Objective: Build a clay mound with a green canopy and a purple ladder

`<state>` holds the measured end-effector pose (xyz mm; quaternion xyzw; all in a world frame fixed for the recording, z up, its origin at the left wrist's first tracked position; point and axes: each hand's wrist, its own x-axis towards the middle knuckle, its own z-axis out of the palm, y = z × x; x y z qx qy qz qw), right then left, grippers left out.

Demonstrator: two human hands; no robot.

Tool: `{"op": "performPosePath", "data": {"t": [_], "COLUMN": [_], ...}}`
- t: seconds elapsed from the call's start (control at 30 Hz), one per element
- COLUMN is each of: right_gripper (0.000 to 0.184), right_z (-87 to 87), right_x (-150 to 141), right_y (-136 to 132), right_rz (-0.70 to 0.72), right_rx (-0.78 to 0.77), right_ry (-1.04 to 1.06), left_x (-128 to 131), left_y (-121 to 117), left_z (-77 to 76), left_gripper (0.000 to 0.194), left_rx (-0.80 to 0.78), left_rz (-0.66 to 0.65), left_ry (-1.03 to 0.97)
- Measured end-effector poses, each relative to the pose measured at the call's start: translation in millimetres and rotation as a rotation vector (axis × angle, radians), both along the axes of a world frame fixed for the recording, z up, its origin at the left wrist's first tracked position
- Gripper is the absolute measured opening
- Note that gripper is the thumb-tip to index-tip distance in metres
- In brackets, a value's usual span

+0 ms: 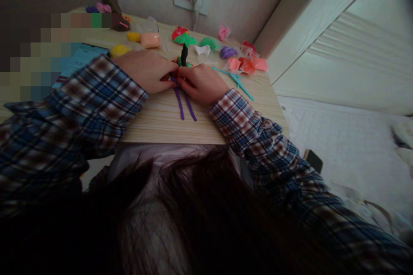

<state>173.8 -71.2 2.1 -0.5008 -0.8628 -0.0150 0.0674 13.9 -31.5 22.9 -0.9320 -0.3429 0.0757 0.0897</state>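
Left grip: your left hand [148,68], left of the frame's centre, is pinching the upper end of the purple strips [179,102] between thumb and fingers, with hardly any gap showing.
Right grip: your right hand [203,81], just right of centre, is pinching at that same end, its fingers curling inward and partly hiding the contact.
Purple strips: two thin lengths are running down over the table [151,122] from your fingertips, mid-frame, their lower ends lying slightly apart.
Palm-tree figure [184,55]: it is standing just above your fingertips, its green top spreading over a black trunk.
Turquoise sticks [242,84]: they are lying near your right hand, on its upper right.
Left neighbours: a yellow lump [119,50] and a peach packet [150,40] are sitting just above your left hand.
Front edge: it is running across the frame below the strips, wood showing between; both your sleeves are crossing it.
Right edge: it is sloping down beyond the sticks, with a strip of wood showing before it.
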Motion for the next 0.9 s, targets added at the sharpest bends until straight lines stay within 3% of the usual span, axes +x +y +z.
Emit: {"op": "performPosePath", "data": {"t": [0.4,0.57,0.8,0.9], "right_gripper": [0.028,0.027,0.030,0.034], "right_z": [0.4,2.7,-3.1,-3.0], "right_x": [0.4,-1.0,0.3,1.4], "right_y": [-0.1,-0.9,2.3,3.0], "right_rz": [0.018,0.009,-0.043,-0.080], "right_rx": [-0.018,-0.050,-0.032,-0.011], "right_ry": [0.001,-0.005,0.014,0.045], "left_x": [0.1,-1.8,2.0,1.6], "left_y": [2.9,-5.6,-12.9,-12.7], "left_z": [-4.0,-6.8,-11.2,-9.3], "left_gripper": [0.044,0.043,0.049,0.053], "left_rx": [-0.028,0.042,-0.006,-0.001], "left_rz": [0.046,0.035,0.160,0.153], "left_ry": [0.024,-0.009,-0.060,-0.095]}}
